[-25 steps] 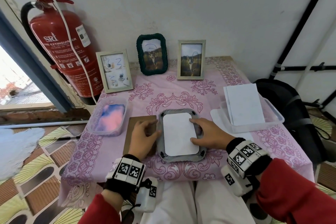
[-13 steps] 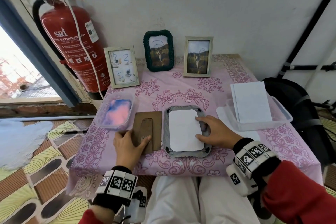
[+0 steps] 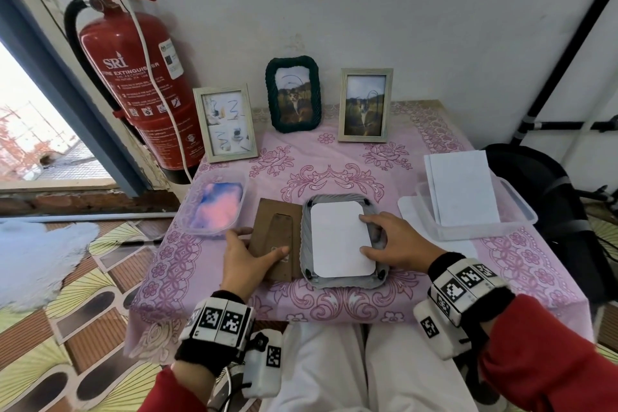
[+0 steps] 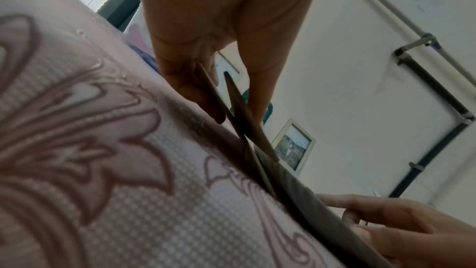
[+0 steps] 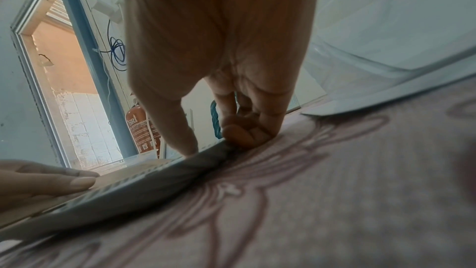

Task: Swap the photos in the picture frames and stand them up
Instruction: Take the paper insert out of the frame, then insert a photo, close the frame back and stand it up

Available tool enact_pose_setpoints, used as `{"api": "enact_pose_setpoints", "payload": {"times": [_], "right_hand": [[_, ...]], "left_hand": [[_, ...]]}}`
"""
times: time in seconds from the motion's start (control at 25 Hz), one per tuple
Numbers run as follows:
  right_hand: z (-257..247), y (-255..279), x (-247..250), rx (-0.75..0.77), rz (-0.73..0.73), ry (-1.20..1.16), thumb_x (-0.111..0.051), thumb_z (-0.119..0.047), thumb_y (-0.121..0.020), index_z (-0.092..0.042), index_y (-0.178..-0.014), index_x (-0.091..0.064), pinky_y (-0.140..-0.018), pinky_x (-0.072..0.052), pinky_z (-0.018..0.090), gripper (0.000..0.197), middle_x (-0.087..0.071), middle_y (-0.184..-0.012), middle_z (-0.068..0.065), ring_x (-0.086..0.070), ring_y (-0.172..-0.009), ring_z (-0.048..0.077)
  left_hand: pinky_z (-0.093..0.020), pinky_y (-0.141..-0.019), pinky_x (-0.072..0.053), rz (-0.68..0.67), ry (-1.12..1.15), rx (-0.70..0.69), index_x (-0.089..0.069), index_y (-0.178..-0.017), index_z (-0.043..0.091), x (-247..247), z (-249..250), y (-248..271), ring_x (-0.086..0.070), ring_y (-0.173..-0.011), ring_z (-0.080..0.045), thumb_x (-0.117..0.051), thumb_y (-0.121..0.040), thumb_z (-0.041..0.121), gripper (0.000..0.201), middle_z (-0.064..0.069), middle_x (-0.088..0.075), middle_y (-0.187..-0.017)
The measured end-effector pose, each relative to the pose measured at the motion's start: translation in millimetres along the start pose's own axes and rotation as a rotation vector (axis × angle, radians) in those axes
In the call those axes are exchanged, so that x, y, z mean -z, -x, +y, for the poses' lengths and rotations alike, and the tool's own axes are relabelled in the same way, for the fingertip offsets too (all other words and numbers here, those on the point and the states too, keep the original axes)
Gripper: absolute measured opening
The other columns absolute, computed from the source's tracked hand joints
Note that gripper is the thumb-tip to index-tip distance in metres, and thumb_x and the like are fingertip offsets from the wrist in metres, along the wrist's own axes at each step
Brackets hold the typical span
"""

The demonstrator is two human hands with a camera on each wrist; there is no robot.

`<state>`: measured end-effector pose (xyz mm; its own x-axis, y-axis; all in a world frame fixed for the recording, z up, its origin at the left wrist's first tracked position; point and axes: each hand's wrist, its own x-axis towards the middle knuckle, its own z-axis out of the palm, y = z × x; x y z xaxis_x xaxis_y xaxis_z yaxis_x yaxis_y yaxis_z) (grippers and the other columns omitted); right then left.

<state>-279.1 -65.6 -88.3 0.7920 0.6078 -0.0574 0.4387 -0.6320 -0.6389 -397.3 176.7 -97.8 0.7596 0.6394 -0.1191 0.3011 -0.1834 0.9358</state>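
My left hand (image 3: 245,254) pinches the brown backing board (image 3: 275,237) at its near left corner, thumb on top over the stand leg, fingers underneath; the left wrist view shows that corner lifted a little off the pink tablecloth (image 3: 334,157). The board lies just left of the grey frame (image 3: 344,279), which is face down on the counter with a white photo back (image 3: 339,237) sitting in its opening. My right hand (image 3: 396,244) rests on the frame's right side, forefinger and thumb spread flat onto the photo's right edge, the other fingers curled against the frame's outer rim.

I judge the next step is to carry the board over and seat it on the photo. The risks as I see them: the stand leg is hinged and already gapes from the board, so it may swing and catch the frame's raised edge. If I lift my right hand too soon the loose photo can shift or skew, and the board would then trap it crooked. The small black tabs at the frame's corners look as if they may stick inward; pushing the board down on them could bend them or crease the photo.

At the back, three frames stand upright against the wall: a pale one (image 3: 225,124), a dark green one (image 3: 293,94) and another pale one (image 3: 365,105). A wide sweep of the board could knock one over.
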Motion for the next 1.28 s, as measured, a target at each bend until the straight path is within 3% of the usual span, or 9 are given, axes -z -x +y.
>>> {"api": "enact_pose_setpoints", "payload": {"times": [0.12, 0.2, 0.44, 0.64, 0.84, 1.04, 1.12, 1.2, 1.28], "right_hand": [[0.3, 0.7, 0.2, 0.000, 0.002, -0.011, -0.070, -0.020, -0.079, -0.010, -0.136, -0.044, -0.074, -0.029, 0.012, 0.063, -0.049, -0.095, 0.002, -0.044, -0.091, 0.012], [0.5, 1.2, 0.7, -0.002, -0.001, -0.012, -0.070, -0.020, -0.080, -0.010, -0.136, -0.044, -0.074, -0.029, 0.012, 0.063, -0.049, -0.096, 0.002, -0.044, -0.092, 0.012], [-1.8, 3.8, 1.4, -0.009, -0.003, -0.029, -0.069, -0.020, -0.081, -0.011, -0.136, -0.044, -0.072, -0.029, 0.011, 0.061, -0.047, -0.096, 0.003, -0.044, -0.089, 0.012], [-3.8, 5.2, 2.3, 0.006, 0.000, -0.033, -0.069, -0.018, -0.081, -0.009, -0.134, -0.045, -0.073, -0.028, 0.012, 0.059, -0.047, -0.095, 0.003, -0.042, -0.090, 0.012], [-5.3, 7.7, 1.4, 0.011, 0.019, -0.069, -0.068, -0.016, -0.081, -0.007, -0.132, -0.046, -0.076, -0.031, 0.014, 0.057, -0.048, -0.093, 0.005, -0.044, -0.089, 0.013], [-4.8, 7.6, 0.7, -0.018, -0.001, -0.107, -0.063, -0.016, -0.085, -0.005, -0.130, -0.043, -0.077, -0.029, 0.013, 0.051, -0.047, -0.096, 0.002, -0.043, -0.091, 0.010], [-5.4, 6.5, -0.1, -0.048, -0.001, -0.156, -0.054, -0.017, -0.091, -0.005, -0.133, -0.040, -0.085, -0.030, 0.015, 0.046, -0.047, -0.106, 0.001, -0.043, -0.101, 0.009], [-4.9, 6.0, -1.2, -0.068, -0.007, -0.172, -0.046, -0.021, -0.096, -0.007, -0.139, -0.034, -0.104, -0.030, 0.022, 0.046, -0.045, -0.130, 0.002, -0.040, -0.123, 0.012], [-3.5, 6.3, -2.7, -0.067, -0.007, -0.171, -0.043, -0.024, -0.098, -0.010, -0.142, -0.030, -0.112, -0.026, 0.028, 0.049, -0.039, -0.142, 0.003, -0.034, -0.133, 0.013]], "left_hand": [[-0.040, -0.082, -0.055, 0.005, 0.063, -0.042, -0.042, -0.110, 0.014, -1.4, 3.4, 0.1, -0.064, -0.093, -0.026, -0.076, -0.076, 0.016, 0.048, -0.015, -0.063, -0.105], [-0.037, -0.077, -0.054, 0.029, 0.082, -0.059, -0.047, -0.115, 0.015, 0.4, 8.0, -1.2, -0.063, -0.093, -0.027, -0.065, -0.086, 0.017, 0.034, -0.016, -0.065, -0.102], [-0.023, -0.065, -0.047, 0.039, -0.028, -0.203, -0.055, -0.122, 0.011, 7.0, 27.6, -1.3, -0.061, -0.082, -0.016, -0.054, -0.092, 0.011, 0.029, -0.006, -0.064, -0.091], [-0.024, -0.065, -0.049, 0.107, 0.069, -0.313, -0.053, -0.121, 0.014, 12.3, 45.7, -0.9, -0.062, -0.079, -0.013, -0.052, -0.093, 0.012, 0.028, -0.006, -0.064, -0.091], [-0.031, -0.068, -0.054, -0.072, 0.233, -0.132, -0.053, -0.121, 0.008, -14.2, 38.2, -2.7, -0.063, -0.083, -0.023, -0.057, -0.090, 0.007, 0.031, -0.012, -0.066, -0.089], [-0.025, -0.062, -0.054, -0.154, 0.225, -0.041, -0.053, -0.121, 0.003, -43.6, 19.0, 3.2, -0.064, -0.079, -0.022, -0.057, -0.090, 0.005, 0.031, -0.022, -0.067, -0.097], [-0.023, -0.061, -0.055, -0.159, 0.230, -0.033, -0.053, -0.120, 0.002, -50.9, 16.6, 5.0, -0.064, -0.078, -0.022, -0.057, -0.089, 0.004, 0.031, -0.022, -0.067, -0.097], [-0.035, -0.070, -0.057, -0.151, 0.214, -0.041, -0.054, -0.121, 0.002, -55.2, 16.6, 6.3, -0.065, -0.084, -0.028, -0.057, -0.090, 0.005, 0.031, -0.024, -0.067, -0.099], [-0.045, -0.080, -0.056, -0.149, 0.182, -0.060, -0.054, -0.122, 0.003, -56.8, 18.2, 8.0, -0.066, -0.091, -0.033, -0.057, -0.090, 0.007, 0.032, -0.024, -0.067, -0.099]]}}
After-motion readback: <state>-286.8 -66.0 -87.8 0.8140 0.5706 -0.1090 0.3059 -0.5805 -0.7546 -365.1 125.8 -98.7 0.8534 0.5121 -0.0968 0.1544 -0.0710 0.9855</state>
